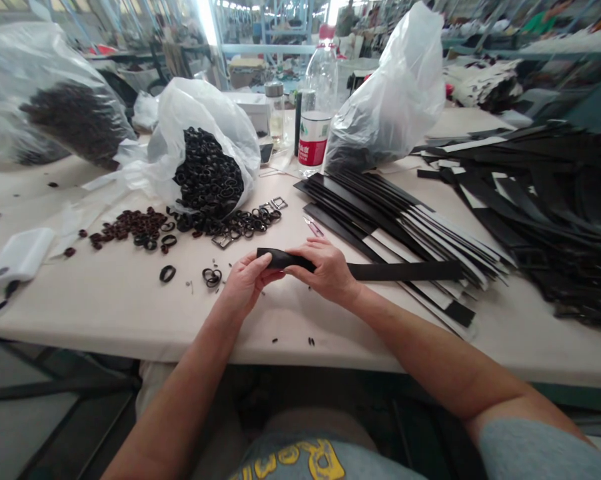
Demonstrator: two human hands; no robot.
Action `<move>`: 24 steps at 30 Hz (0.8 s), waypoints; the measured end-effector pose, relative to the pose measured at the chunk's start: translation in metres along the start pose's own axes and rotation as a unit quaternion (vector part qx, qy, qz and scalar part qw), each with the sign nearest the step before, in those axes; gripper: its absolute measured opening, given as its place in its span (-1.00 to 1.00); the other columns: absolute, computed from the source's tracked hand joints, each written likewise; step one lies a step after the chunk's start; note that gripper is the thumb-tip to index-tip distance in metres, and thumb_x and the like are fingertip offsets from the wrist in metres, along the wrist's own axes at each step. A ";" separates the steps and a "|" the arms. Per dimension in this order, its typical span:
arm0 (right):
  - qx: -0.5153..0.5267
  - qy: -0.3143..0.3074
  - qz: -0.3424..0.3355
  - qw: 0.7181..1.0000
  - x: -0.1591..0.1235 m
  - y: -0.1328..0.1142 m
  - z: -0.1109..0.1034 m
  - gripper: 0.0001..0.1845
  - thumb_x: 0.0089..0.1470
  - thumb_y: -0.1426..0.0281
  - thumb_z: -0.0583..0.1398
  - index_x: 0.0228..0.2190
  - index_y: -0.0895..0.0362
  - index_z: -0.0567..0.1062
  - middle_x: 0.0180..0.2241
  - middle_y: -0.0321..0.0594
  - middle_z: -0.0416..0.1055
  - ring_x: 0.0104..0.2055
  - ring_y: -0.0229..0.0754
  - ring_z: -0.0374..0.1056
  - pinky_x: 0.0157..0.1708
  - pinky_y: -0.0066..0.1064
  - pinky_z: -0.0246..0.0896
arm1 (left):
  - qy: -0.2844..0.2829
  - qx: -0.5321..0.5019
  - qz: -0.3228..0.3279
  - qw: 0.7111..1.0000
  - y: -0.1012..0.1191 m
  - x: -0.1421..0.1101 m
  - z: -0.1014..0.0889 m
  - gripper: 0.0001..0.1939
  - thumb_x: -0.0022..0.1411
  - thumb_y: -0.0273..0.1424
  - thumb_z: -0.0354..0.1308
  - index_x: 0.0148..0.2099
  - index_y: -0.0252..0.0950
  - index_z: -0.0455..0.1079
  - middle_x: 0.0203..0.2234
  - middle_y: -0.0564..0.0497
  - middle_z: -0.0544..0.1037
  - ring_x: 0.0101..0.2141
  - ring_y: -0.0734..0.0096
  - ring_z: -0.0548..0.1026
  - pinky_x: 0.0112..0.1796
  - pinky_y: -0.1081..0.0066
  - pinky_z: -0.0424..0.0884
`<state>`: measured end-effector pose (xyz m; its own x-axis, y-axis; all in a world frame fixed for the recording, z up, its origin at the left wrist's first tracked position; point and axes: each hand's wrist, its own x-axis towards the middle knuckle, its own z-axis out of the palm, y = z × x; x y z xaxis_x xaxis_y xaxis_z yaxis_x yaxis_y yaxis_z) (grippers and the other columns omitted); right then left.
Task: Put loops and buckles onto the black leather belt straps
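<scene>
A black belt strap (400, 271) lies across the table, its left end raised between my hands. My right hand (325, 268) is closed over the strap near that end. My left hand (246, 280) pinches the strap's tip from the left. Just left of my hands lie loose black loops (211, 277) and a single loop (167, 273). A few small dark screws (310, 341) sit near the table's front edge.
A stack of black straps (405, 213) lies to the right, a bigger heap (545, 200) beyond it. An open plastic bag of black loops (208, 173), brown loops (130, 227), metal buckles (275, 204), a water bottle (316, 113), more bags and a white device (18, 255) stand around.
</scene>
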<state>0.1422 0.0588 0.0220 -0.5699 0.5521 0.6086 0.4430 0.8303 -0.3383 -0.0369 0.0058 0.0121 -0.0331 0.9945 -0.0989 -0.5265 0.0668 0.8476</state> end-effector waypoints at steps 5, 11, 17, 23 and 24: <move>-0.051 -0.014 -0.020 0.998 0.001 0.001 -0.002 -0.74 0.23 0.23 0.17 -0.34 0.13 0.56 -0.43 -0.22 0.55 -0.35 -0.19 0.43 -0.08 -0.33 0.22 | 0.014 0.124 0.055 0.991 -0.003 0.002 -0.005 -0.64 -0.02 -0.19 0.38 -0.27 -0.35 0.49 -0.36 -0.03 0.60 -0.35 0.39 0.56 -0.27 0.41 0.51; -0.096 -0.021 -0.054 0.994 0.000 0.005 -0.010 -0.71 0.25 0.26 0.15 -0.40 0.17 0.53 -0.47 -0.20 0.51 -0.39 -0.20 0.40 -0.18 -0.36 0.20 | -0.001 0.432 0.287 0.855 -0.005 0.002 -0.009 -0.67 0.15 -0.29 0.31 -0.02 -0.21 0.52 -0.02 -0.07 0.54 0.00 0.26 0.49 0.03 0.26 0.41; -0.121 -0.027 -0.080 0.989 -0.002 0.006 -0.009 -0.66 0.27 0.22 0.12 -0.44 0.15 0.52 -0.50 -0.21 0.49 -0.40 -0.21 0.38 -0.13 -0.36 0.18 | 0.003 0.537 0.378 0.754 -0.005 -0.001 -0.005 -0.85 0.21 -0.35 0.28 -0.16 -0.23 0.57 -0.20 -0.04 0.62 -0.07 0.27 0.52 0.04 0.26 0.39; -0.119 -0.027 -0.096 0.988 -0.004 0.005 -0.011 -0.65 0.27 0.23 0.12 -0.47 0.15 0.50 -0.52 -0.23 0.48 -0.42 -0.22 0.36 -0.15 -0.36 0.17 | -0.020 0.544 0.399 0.738 -0.004 -0.003 -0.002 -0.90 0.25 -0.38 0.25 -0.22 -0.25 0.57 -0.34 -0.01 0.63 -0.28 0.37 0.55 -0.16 0.37 0.44; -0.115 -0.028 -0.098 0.988 -0.004 0.005 -0.011 -0.65 0.27 0.23 0.13 -0.47 0.15 0.50 -0.51 -0.23 0.48 -0.42 -0.23 0.36 -0.15 -0.36 0.17 | -0.026 0.535 0.397 0.745 -0.004 -0.004 -0.002 -0.90 0.25 -0.39 0.24 -0.22 -0.25 0.57 -0.35 -0.01 0.64 -0.30 0.39 0.56 -0.18 0.39 0.45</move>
<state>0.1545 0.0600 0.0262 -0.6943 0.3911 0.6041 0.4622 0.8858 -0.0422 -0.0364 0.0018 0.0078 0.0741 0.7546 0.6520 0.6218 -0.5461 0.5614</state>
